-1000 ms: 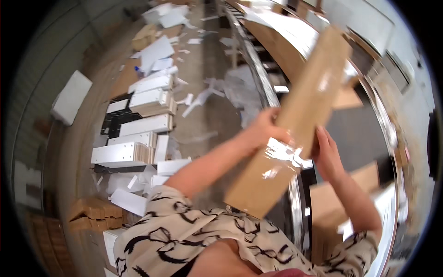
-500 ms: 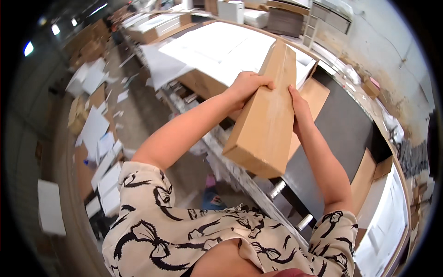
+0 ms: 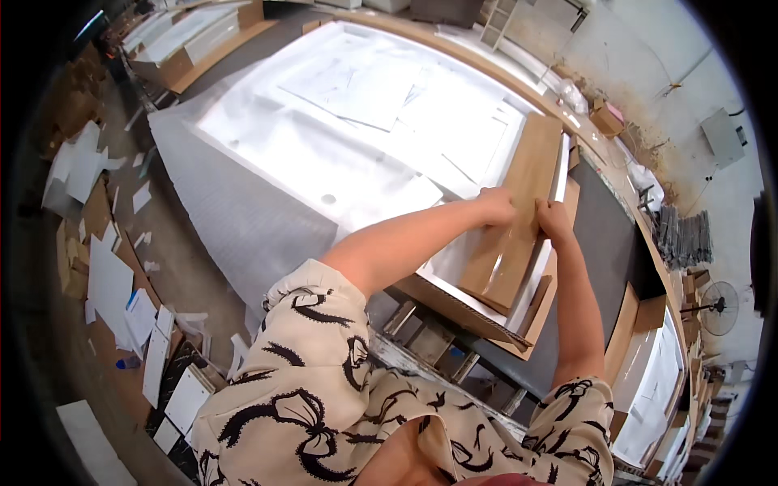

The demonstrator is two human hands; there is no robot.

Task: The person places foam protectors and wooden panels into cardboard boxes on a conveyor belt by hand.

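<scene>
A long brown cardboard box (image 3: 510,219), taped along its top, lies inside a large open carton (image 3: 454,304) on the right side of its white contents. At the box's left edge my left hand (image 3: 496,207) grips with curled fingers, some of them hidden. My right hand (image 3: 554,220) is closed on the opposite edge, beside the carton's white-lined side. White panels (image 3: 348,97) and a flat printed sheet fill the rest of the carton. A translucent white foam sheet (image 3: 235,194) hangs over its left side.
A dark conveyor belt (image 3: 596,219) runs under the carton, with another open carton (image 3: 648,381) to the right and one (image 3: 194,49) at the far left. Scrap boards (image 3: 109,275) litter the floor on the left. A fan (image 3: 717,306) stands at the far right.
The cardboard box has gone from being held up above the belt to lying in the open carton. Both my hands came down with it, and the view has shifted toward the carton.
</scene>
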